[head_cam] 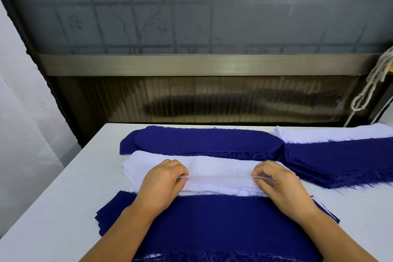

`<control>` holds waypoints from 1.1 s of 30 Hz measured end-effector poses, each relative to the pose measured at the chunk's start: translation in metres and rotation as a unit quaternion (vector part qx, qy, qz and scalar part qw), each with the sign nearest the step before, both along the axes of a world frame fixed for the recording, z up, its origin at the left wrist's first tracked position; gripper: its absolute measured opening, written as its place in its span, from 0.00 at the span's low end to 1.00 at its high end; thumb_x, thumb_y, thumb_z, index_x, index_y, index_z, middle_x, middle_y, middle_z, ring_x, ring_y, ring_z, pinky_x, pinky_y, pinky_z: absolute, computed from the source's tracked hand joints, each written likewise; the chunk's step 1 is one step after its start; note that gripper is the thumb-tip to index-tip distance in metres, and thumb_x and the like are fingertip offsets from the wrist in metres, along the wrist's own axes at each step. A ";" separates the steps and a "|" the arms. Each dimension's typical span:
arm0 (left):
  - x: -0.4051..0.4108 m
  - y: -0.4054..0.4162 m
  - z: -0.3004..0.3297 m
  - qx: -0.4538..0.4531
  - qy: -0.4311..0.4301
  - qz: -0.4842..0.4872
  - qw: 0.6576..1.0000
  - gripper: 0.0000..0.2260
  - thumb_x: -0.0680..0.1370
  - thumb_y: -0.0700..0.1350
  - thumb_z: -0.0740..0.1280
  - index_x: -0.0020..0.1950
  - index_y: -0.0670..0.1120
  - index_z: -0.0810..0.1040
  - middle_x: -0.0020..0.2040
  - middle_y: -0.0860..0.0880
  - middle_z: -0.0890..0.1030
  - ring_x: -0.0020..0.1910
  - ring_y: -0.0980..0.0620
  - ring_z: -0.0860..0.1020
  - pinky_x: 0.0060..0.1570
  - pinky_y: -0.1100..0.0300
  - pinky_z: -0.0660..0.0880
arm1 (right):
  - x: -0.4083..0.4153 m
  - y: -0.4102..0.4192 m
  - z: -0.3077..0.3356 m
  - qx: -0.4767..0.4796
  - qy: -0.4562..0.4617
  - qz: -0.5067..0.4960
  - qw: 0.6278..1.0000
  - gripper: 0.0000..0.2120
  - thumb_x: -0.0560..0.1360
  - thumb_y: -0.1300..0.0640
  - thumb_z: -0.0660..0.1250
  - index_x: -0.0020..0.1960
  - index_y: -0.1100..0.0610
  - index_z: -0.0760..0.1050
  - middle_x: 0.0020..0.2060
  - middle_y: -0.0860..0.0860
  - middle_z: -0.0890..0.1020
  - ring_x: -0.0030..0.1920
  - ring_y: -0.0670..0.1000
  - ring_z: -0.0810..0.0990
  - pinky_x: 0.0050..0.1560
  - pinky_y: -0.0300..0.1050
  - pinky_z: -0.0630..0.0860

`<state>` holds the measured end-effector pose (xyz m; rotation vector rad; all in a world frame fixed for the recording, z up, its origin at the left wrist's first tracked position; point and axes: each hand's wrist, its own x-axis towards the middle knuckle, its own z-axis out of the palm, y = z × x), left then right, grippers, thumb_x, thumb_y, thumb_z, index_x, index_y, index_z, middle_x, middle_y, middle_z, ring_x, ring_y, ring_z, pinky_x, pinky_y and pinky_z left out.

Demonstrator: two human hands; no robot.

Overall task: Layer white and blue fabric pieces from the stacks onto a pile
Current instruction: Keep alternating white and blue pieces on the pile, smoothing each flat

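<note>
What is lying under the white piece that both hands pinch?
The white piece lies on a white stack between left hand and right hand. Beneath that is covered.

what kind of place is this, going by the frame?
Probably a small sewing or garment workshop. Stacks of cut blue fabric and white fabric with frayed edges lie on a plain white table. Both hands, left hand and right hand, pinch a white piece.

Three stacks of blue fabric lie on one surface: a far blue stack, a right blue stack and a near blue pile. Two white stacks: a middle white stack and a far-right white stack. Two hands, a left hand and a right hand. One knotted rope.
</note>
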<state>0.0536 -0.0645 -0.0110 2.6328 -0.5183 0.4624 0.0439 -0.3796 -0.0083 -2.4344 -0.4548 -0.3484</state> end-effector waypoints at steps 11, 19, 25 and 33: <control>-0.001 0.001 -0.001 -0.037 0.019 0.002 0.999 0.06 0.79 0.46 0.66 0.50 0.52 0.83 0.46 0.61 0.78 0.47 0.60 0.74 0.46 0.64 0.74 | -0.003 0.002 0.003 0.033 -0.001 -0.014 0.999 0.13 0.78 0.60 0.66 0.46 0.40 0.75 0.47 0.34 0.79 0.53 0.39 0.76 0.52 0.27 0.69; 0.004 0.005 -0.004 -0.058 0.002 0.142 0.988 0.08 0.76 0.40 0.64 0.50 0.49 0.82 0.46 0.59 0.78 0.46 0.59 0.72 0.43 0.68 0.68 | -0.002 0.002 0.002 0.013 0.001 -0.053 0.999 0.12 0.78 0.60 0.66 0.47 0.42 0.75 0.46 0.35 0.78 0.50 0.40 0.77 0.50 0.34 0.72; 0.005 0.012 0.003 -0.024 -0.030 0.208 0.977 0.10 0.75 0.38 0.66 0.52 0.48 0.83 0.48 0.54 0.82 0.47 0.54 0.76 0.40 0.65 0.68 | -0.003 0.005 0.007 0.044 -0.049 -0.094 0.993 0.07 0.77 0.59 0.67 0.49 0.47 0.78 0.45 0.37 0.79 0.50 0.38 0.77 0.47 0.34 0.72; -0.033 0.055 0.048 -0.013 -0.229 0.158 0.961 0.05 0.78 0.40 0.67 0.49 0.44 0.83 0.47 0.47 0.82 0.47 0.46 0.78 0.48 0.54 0.73 | -0.035 -0.001 0.037 0.020 -0.256 -0.071 0.964 0.04 0.77 0.62 0.67 0.49 0.59 0.80 0.46 0.43 0.77 0.49 0.40 0.74 0.53 0.28 0.69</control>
